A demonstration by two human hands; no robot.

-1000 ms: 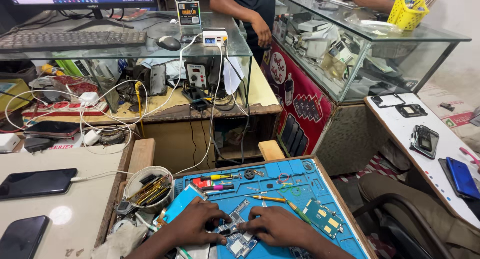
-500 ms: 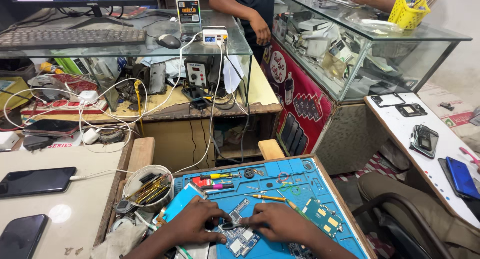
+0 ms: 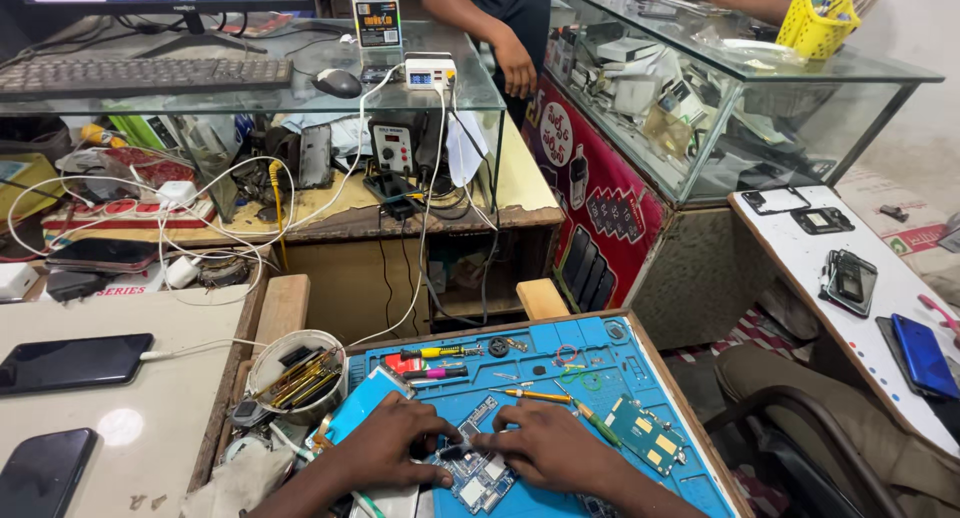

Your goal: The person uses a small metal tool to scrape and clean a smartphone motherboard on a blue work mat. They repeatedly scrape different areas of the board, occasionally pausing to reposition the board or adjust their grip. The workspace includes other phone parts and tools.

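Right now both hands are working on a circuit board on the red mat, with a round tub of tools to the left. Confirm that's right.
Not quite: the mat is blue, not red, as the head view shows. The rest holds: the left hand and the right hand are both on the circuit board, and the round tub of tools sits to the left of the mat.

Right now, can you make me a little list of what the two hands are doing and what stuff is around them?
left hand: fingertips resting on the small blue-green circuit board
right hand: touching the same board from the other side
surface: blue rubber repair mat
near right hand: yellow-handled screwdriver, green circuit board with yellow patches
near left hand: round white tub of tools
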